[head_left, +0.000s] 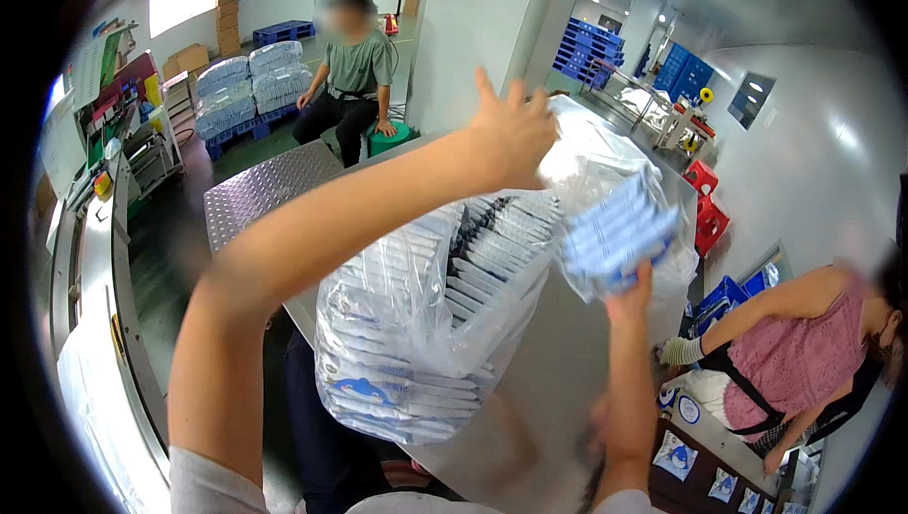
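My left hand point(511, 131) is raised over the far side of the metal table with its fingers spread, near a crumpled clear plastic bag point(596, 145). It appears to hold nothing. Over the table's right side, my right hand point(629, 298) grips a stack of blue-and-white packets point(619, 230), slightly blurred, beside that bag. In front of me stands a big clear plastic bag point(378, 410) filled with tight rows of white packets point(501, 240). Its upper part lies open, and a dark gap shows between two rows.
The metal table point(558, 391) lies under the bags. A textured metal platform point(270, 183) adjoins at far left, near a seated person point(355, 69). Another person point(794, 353) works at right beside a belt with packets point(676, 457). Machinery point(113, 259) runs along the left; red stools point(709, 221) stand right.
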